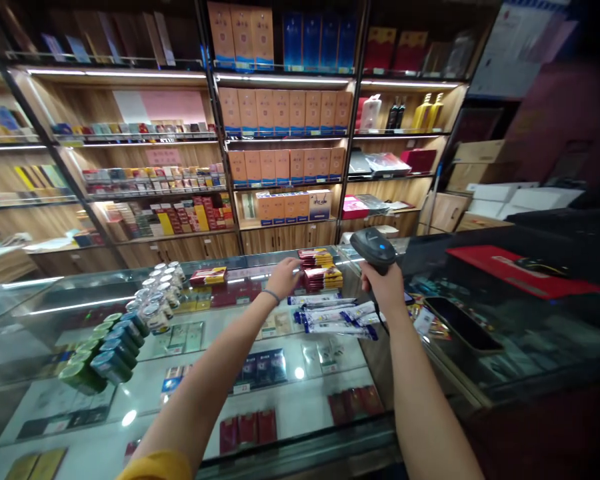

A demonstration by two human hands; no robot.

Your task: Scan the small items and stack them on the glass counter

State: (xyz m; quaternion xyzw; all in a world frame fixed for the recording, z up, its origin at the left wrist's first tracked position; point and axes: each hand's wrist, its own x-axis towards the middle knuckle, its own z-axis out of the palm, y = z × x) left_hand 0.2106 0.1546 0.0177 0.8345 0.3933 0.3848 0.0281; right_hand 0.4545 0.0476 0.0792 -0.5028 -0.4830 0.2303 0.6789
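My right hand is wrapped round the grip of a black barcode scanner, held above the glass counter. My left hand reaches forward with curled fingers to a stack of red and yellow packs at the counter's far edge; I cannot see whether it grips one. Between the two hands lie several white and blue sachets on the glass.
Rows of small round tins and jars line the counter's left side. A red and yellow pack lies further back. A dark phone rests on the right counter. Shelves of orange boxes fill the back wall.
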